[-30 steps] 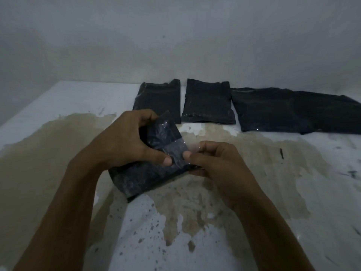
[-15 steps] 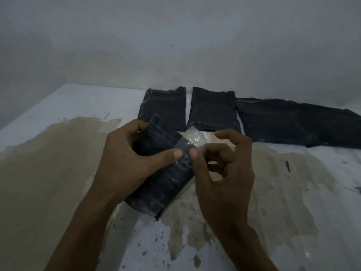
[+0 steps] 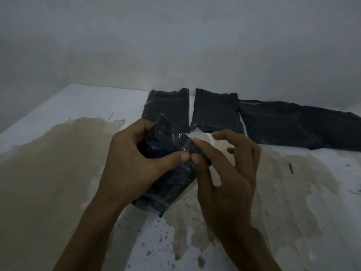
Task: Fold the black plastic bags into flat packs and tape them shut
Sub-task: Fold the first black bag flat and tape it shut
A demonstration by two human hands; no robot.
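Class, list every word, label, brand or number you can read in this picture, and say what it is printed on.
None: no readable text anywhere.
The held pack, the two folded packs and the unfolded bag are plain black; the table shows only stains.

Since a second ago you have raised the folded black plastic pack (image 3: pixel 168 173) off the stained white worktop (image 3: pixel 293 202) and tipped it more upright in your left hand (image 3: pixel 132 165). Your right hand (image 3: pixel 224 173) has turned and spread its outer fingers, with thumb and forefinger now pinching the clear tape strip (image 3: pixel 187 145) against the pack's edge.
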